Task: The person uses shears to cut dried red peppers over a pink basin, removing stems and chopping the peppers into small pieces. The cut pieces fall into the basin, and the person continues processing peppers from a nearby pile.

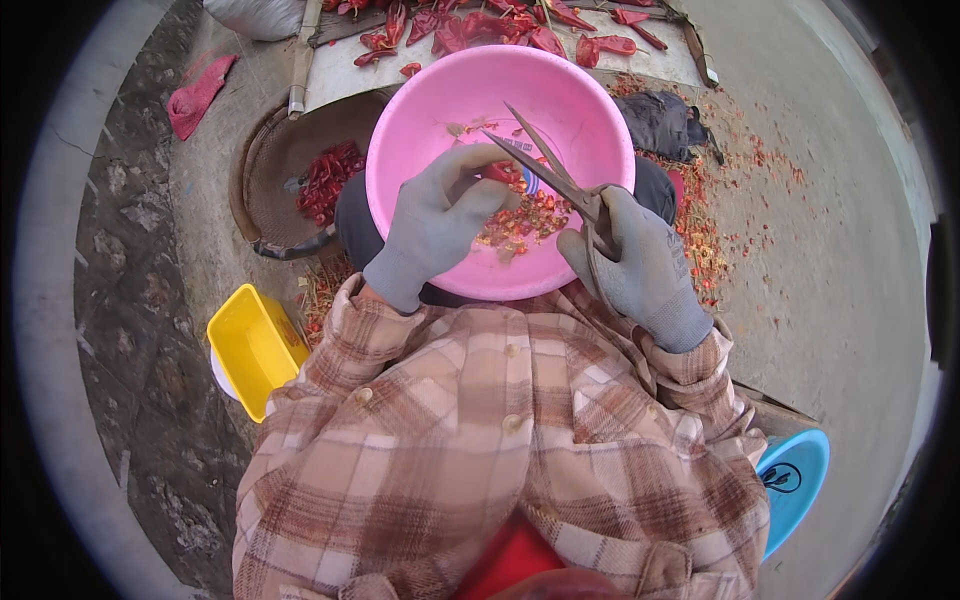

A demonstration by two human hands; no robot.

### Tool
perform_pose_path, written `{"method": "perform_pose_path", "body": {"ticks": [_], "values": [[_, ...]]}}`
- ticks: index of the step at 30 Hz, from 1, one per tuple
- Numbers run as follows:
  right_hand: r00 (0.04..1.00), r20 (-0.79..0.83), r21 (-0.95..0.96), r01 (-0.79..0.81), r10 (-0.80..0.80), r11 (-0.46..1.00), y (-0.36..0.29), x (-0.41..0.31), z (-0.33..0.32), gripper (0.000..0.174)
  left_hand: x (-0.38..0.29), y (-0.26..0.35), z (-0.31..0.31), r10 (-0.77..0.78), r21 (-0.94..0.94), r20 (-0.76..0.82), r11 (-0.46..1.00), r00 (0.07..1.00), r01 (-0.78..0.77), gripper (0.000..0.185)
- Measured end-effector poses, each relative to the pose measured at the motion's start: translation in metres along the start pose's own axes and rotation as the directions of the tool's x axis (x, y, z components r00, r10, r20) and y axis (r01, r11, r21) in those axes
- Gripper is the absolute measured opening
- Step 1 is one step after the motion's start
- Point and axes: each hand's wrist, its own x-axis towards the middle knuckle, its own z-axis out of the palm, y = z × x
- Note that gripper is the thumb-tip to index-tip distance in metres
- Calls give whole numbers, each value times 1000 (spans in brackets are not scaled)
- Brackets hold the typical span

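Note:
Over a pink plastic basin (416,112), my left hand (431,217) in a grey work glove pinches a piece of red dried chilli pepper (501,172), partly hidden by the fingers. My right hand (652,259), gloved the same way, grips a pair of worn metal scissors (559,178) by the handles. Their blades stand apart and point up and left, just above the pepper piece. Chilli scraps and seeds (529,221) lie on the basin's floor beneath both hands. The basin rests across the person's legs.
Whole dried chillies (480,30) lie on a wood-framed board (337,75) ahead. To the left are a woven basket (262,172) with red chilli pieces (330,184), a yellow plastic container (255,352) and a pink cloth (199,97). Chilli debris (705,247) and a blue basin (806,480) are at right.

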Motion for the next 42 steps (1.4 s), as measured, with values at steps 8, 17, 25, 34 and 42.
{"method": "perform_pose_path", "body": {"ticks": [8,17,25,34,42], "values": [[996,4,-78,92,-92,993,-16,9,6,37,-12,8,5,37,-141,-34,989,999,-41,29],[986,81,-223,163,-148,961,-31,9,10,45,-22,-5,-4,200,36,-70,980,977,-197,27],[977,186,-274,157,-107,949,-43,12,12,44,-24,-5,-2,122,-153,-113,979,986,-138,22],[977,153,-322,192,-149,927,-32,16,28,31,-26,3,-7,-55,-195,-133,980,990,28,22],[988,152,-334,58,-6,941,-16,16,45,23,-23,-10,-7,-139,-324,-144,942,980,86,19]]}}
